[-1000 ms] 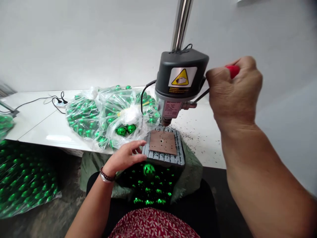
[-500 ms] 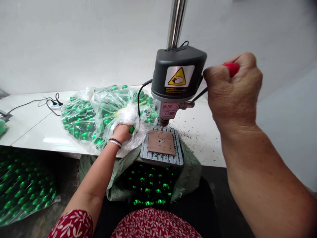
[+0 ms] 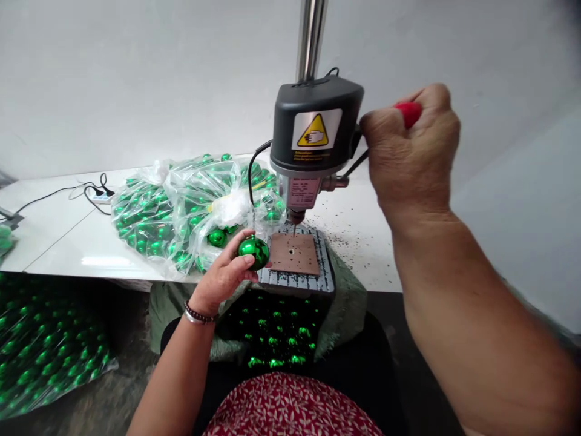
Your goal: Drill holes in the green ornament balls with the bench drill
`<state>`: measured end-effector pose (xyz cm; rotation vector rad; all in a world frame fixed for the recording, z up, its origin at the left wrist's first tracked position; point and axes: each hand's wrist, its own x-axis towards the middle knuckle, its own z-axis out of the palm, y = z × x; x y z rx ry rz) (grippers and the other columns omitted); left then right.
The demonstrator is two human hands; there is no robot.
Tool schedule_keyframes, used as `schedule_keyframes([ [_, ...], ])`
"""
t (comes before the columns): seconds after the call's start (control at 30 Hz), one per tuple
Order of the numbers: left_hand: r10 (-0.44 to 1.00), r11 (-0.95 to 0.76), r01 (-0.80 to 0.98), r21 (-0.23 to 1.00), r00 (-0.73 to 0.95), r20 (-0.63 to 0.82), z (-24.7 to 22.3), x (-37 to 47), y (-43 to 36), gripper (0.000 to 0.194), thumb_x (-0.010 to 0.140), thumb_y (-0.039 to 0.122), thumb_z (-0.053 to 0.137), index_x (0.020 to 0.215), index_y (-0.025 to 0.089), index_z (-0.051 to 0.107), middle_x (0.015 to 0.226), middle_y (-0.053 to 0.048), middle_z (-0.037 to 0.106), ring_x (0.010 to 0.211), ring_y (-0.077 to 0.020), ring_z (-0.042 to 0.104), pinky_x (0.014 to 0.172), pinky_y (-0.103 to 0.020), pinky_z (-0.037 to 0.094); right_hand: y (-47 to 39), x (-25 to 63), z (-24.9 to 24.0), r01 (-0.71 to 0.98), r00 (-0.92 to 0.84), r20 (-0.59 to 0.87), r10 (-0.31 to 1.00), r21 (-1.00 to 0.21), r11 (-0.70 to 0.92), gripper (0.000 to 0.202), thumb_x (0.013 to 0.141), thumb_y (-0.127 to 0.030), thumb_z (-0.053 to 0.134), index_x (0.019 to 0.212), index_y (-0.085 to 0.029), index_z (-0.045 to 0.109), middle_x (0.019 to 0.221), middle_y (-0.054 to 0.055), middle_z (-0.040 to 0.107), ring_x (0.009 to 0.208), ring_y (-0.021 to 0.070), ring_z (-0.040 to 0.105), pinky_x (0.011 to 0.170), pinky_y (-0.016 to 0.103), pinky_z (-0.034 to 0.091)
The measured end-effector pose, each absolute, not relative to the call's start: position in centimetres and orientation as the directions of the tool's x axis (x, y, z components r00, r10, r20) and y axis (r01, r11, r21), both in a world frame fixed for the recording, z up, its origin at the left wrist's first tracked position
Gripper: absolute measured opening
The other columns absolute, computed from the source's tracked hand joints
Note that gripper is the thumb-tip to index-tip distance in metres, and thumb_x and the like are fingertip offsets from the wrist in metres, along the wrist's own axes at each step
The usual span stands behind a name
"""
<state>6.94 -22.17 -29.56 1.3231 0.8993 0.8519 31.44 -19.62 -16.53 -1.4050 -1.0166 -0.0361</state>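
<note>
My left hand (image 3: 227, 266) is closed around a shiny green ball ornament (image 3: 254, 253), just left of the drill press base (image 3: 324, 254). A square brown board (image 3: 305, 259) with a small hole lies on that base. Above the board stands the thin bit of the drill press (image 3: 318, 127), raised clear of it. My right hand (image 3: 411, 157) grips the red-ended feed lever (image 3: 410, 114) on the machine's right side. An open clear plastic bag (image 3: 181, 181) of green balls lies left of the drill press, near my left hand.
Below the base, a green woven sack (image 3: 347, 315) holds more green balls. Another clear bag of balls (image 3: 49, 345) sits at lower left. Dark shavings are scattered over the white table (image 3: 381, 260). A power strip (image 3: 100, 195) with black cords lies at the back left.
My left hand has come out of the plastic bag's mouth with a green ball and moved right, toward the drill base. My right hand stays on the lever; the view has shifted slightly.
</note>
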Motion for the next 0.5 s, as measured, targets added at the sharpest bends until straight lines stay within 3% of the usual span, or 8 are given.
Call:
schedule_keyframes([
  [0.07, 0.9, 0.073, 0.012, 0.997, 0.43, -0.071, -30.4, 8.4, -22.6, 0.059, 0.083, 0.038, 0.055, 0.138, 0.025, 0.037, 0.109, -0.009, 0.062, 0.09, -0.0204, 0.066, 0.067, -0.03, 0.055, -19.7, 31.4, -16.5, 0.565, 0.595, 0.597, 0.539, -0.787, 0.248, 0.027, 0.082, -0.012, 0.058, 0.07, -0.018, 0.035, 0.063, -0.008, 0.036, 0.062, 0.0032, 0.029, 0.067, 0.021, 0.029],
  [0.13, 0.914, -0.032, 0.159, 0.987, 0.404, -0.036, -31.3, 9.7, -22.5, 0.058, 0.081, 0.036, 0.061, 0.132, 0.023, 0.038, 0.109, -0.006, 0.06, 0.091, -0.0176, 0.062, 0.076, -0.031, 0.054, -19.8, 31.4, -16.4, 0.564, 0.591, 0.584, 0.557, -0.792, 0.232, 0.029, 0.084, -0.014, 0.058, 0.069, -0.019, 0.033, 0.062, -0.008, 0.036, 0.062, 0.0038, 0.029, 0.066, 0.021, 0.029],
  [0.23, 0.933, -0.202, 0.419, 0.885, 0.358, 0.044, -32.3, 11.0, -21.6, 0.059, 0.074, 0.035, 0.07, 0.123, 0.019, 0.041, 0.103, -0.004, 0.059, 0.09, -0.0163, 0.059, 0.086, -0.033, 0.049, -19.9, 31.4, -16.2, 0.581, 0.583, 0.574, 0.575, -0.789, 0.199, 0.032, 0.085, -0.016, 0.059, 0.068, -0.02, 0.031, 0.061, -0.007, 0.036, 0.062, 0.0051, 0.029, 0.065, 0.022, 0.028],
  [0.3, 0.947, -0.223, 0.535, 0.815, 0.316, 0.052, -32.6, 11.5, -20.8, 0.055, 0.074, 0.037, 0.07, 0.118, 0.017, 0.045, 0.099, -0.003, 0.06, 0.088, -0.0171, 0.058, 0.087, -0.035, 0.048, -19.8, 31.5, -15.8, 0.595, 0.579, 0.569, 0.584, -0.785, 0.174, 0.034, 0.085, -0.017, 0.06, 0.068, -0.02, 0.03, 0.061, -0.007, 0.036, 0.062, 0.0056, 0.029, 0.065, 0.022, 0.028],
  [0.5, 0.934, -0.286, 0.616, 0.734, 0.349, 0.072, -32.6, 12.2, -18.9, 0.044, 0.078, 0.033, 0.066, 0.119, 0.018, 0.057, 0.114, -0.008, 0.066, 0.106, -0.0236, 0.061, 0.097, -0.039, 0.046, -18.2, 32.5, -14.7, 0.643, 0.553, 0.531, 0.641, -0.762, 0.077, 0.038, 0.086, -0.024, 0.059, 0.066, -0.02, 0.028, 0.06, -0.007, 0.032, 0.06, 0.0075, 0.024, 0.065, 0.025, 0.021],
])
